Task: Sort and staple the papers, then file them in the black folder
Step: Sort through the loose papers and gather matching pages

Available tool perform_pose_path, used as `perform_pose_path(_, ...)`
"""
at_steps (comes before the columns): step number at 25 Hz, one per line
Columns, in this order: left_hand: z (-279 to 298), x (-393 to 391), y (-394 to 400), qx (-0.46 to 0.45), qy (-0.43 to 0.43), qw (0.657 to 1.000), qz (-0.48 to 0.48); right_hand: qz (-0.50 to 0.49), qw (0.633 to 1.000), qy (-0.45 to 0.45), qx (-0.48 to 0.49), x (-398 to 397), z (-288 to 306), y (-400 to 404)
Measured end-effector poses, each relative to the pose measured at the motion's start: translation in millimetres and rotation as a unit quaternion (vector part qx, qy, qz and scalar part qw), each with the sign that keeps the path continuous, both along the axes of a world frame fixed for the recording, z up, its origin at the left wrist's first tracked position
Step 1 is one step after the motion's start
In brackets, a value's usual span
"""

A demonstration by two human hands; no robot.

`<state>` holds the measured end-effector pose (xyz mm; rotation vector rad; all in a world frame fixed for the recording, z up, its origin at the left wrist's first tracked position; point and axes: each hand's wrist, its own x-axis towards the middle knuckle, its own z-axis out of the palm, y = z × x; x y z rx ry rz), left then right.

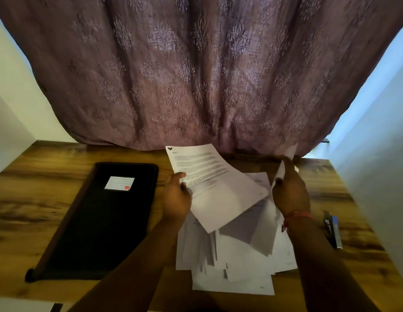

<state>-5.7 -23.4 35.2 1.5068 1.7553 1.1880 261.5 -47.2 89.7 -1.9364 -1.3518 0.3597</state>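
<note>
My left hand (176, 195) grips the left edge of a printed sheet (209, 176), held tilted above the table. My right hand (289, 190) pinches another sheet (286, 161) seen almost edge-on, raised at the right. Below both hands lies a loose, overlapping pile of white papers (236, 262). The black folder (101, 219) lies shut on the left of the table, a white label with a red mark (119, 183) on its cover. A stapler (332, 228), dark with a blue part, rests near the right table edge.
The wooden table (38, 176) runs to walls on both sides. A purple patterned curtain (196, 75) hangs right behind the far edge. A red thread bracelet (297, 216) circles my right wrist. Bare wood shows between folder and papers.
</note>
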Motion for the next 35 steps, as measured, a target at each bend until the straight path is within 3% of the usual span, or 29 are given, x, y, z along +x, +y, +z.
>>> perform_pose_path(4, -15, 2, -3, -0.026, 0.029, 0.999, -0.017, 0.061, 0.984, -0.169, -0.011, -14, 10, 8)
perform_pose_path(5, -20, 8, -4, -0.052, -0.020, 0.998, -0.035, 0.102, 0.977, -0.187, -0.025, -25, 7, 11)
perform_pose_path(7, -18, 22, -9, -0.125, -0.246, 0.958, -0.079, 0.173, 0.959, -0.220, -0.055, -54, -5, 15)
perform_pose_path(9, -23, 35, -15, -0.161, -0.301, 0.934, -0.101, 0.219, 0.939, -0.247, -0.097, -83, -26, 16)
perform_pose_path(10, -21, 38, -20, -0.172, -0.280, 0.936, -0.127, 0.231, 0.934, -0.242, -0.124, -95, -39, 16)
perform_pose_path(12, -23, 44, -25, -0.197, -0.146, 0.954, -0.172, 0.232, 0.945, -0.163, -0.166, -111, -59, 14)
perform_pose_path(14, -29, 42, -21, -0.215, -0.080, 0.951, -0.208, 0.188, 0.967, -0.004, -0.174, -116, -67, 15)
perform_pose_path(15, -31, 39, -18, -0.227, -0.089, 0.945, -0.216, 0.158, 0.969, 0.074, -0.176, -116, -68, 17)
perform_pose_path(17, -30, 36, -15, -0.262, -0.196, 0.922, -0.207, 0.135, 0.963, 0.148, -0.180, -111, -69, 21)
perform_pose_path(20, -26, 35, -17, -0.301, -0.373, 0.855, -0.197, 0.149, 0.959, 0.125, -0.208, -107, -75, 20)
perform_pose_path(24, -34, 30, -14, -0.321, -0.457, 0.807, -0.193, 0.143, 0.963, 0.091, -0.212, -108, -85, 17)
perform_pose_path(26, -36, 29, -11, -0.327, -0.479, 0.798, -0.164, 0.166, 0.965, 0.045, -0.200, -110, -89, 15)
perform_pose_path(29, -38, 31, -10, -0.338, -0.443, 0.815, -0.158, 0.211, 0.953, -0.096, -0.194, -116, -96, 6)
perform_pose_path(31, -38, 37, -9, -0.338, -0.380, 0.849, -0.147, 0.201, 0.951, -0.145, -0.185, -116, -96, 4)
perform_pose_path(33, -39, 42, -6, -0.321, -0.224, 0.912, -0.119, 0.180, 0.953, -0.177, -0.166, -110, -91, 6)
perform_pose_path(35, -43, 41, -4, -0.288, -0.081, 0.951, -0.083, 0.164, 0.953, -0.181, -0.179, -103, -89, 9)
